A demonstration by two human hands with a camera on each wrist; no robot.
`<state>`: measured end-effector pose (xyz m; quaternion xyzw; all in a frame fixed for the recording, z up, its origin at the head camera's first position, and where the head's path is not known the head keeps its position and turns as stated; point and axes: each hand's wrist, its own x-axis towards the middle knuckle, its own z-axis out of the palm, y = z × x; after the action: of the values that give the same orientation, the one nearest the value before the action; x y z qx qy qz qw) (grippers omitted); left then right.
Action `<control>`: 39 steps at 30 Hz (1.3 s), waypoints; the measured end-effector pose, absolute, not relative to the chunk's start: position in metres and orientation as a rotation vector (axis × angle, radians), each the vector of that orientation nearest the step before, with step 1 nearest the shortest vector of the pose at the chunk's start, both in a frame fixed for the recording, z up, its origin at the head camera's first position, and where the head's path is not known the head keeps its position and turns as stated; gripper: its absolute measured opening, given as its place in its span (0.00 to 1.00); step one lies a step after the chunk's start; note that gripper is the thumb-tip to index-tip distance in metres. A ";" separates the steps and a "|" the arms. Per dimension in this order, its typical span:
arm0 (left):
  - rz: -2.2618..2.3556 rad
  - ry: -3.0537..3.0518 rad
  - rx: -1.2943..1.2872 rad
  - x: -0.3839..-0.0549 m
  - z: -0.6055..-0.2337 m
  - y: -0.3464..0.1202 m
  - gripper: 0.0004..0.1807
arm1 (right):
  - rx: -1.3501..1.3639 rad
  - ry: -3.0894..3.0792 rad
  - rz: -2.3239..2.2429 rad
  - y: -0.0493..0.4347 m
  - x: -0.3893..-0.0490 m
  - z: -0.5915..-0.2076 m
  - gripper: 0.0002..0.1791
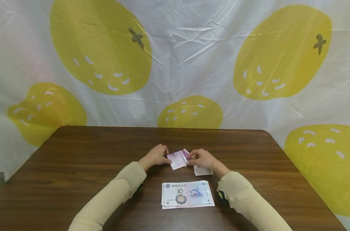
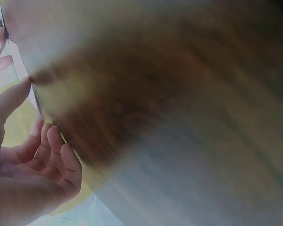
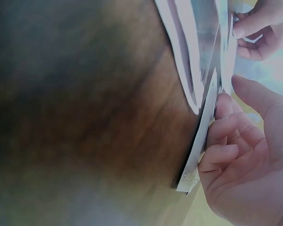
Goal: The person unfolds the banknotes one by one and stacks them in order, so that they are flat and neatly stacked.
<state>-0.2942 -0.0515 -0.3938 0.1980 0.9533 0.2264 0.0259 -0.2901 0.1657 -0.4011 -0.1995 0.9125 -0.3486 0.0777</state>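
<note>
Purple play banknotes [image 1: 177, 159] lie between the two hands toward the middle of the table in the head view. The left hand [image 1: 157, 155] holds their left end, with thumb and fingers at the edge. At their right end the right hand [image 1: 203, 159] pinches them between thumb and fingers. Pale notes [image 1: 203, 171] lie partly hidden under the right hand. In the right wrist view, the right hand [image 3: 245, 146] is beside a thin stack of notes [image 3: 198, 141]. The left wrist view shows the left hand [image 2: 33, 174] at a note's edge [image 2: 23, 66].
Nearer the person, a stack of play banknotes [image 1: 188, 194] marked 10 lies flat, its edges slightly uneven. The brown wooden table [image 1: 91, 179] ends at a white curtain [image 1: 189, 64] printed with yellow fruit.
</note>
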 end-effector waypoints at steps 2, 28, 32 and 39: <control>0.725 2.946 0.617 -0.295 -0.394 -0.051 0.17 | -0.593 2.739 -1.042 0.165 -0.290 -0.401 0.11; 1.126 2.785 0.639 -0.294 -0.395 -0.059 0.08 | -0.669 2.540 -1.384 0.175 -0.285 -0.397 0.08; 1.167 2.751 0.666 -0.292 -0.395 -0.059 0.09 | -0.665 2.524 -1.416 0.177 -0.284 -0.396 0.09; 1.279 2.695 0.637 -0.287 -0.393 -0.058 0.10 | -0.642 2.504 -1.439 0.180 -0.281 -0.396 0.10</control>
<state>-0.2867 -0.0579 -0.3930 0.2087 0.8826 0.4189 0.0455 -0.2809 0.1800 -0.3957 -0.2159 0.8429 -0.4843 0.0913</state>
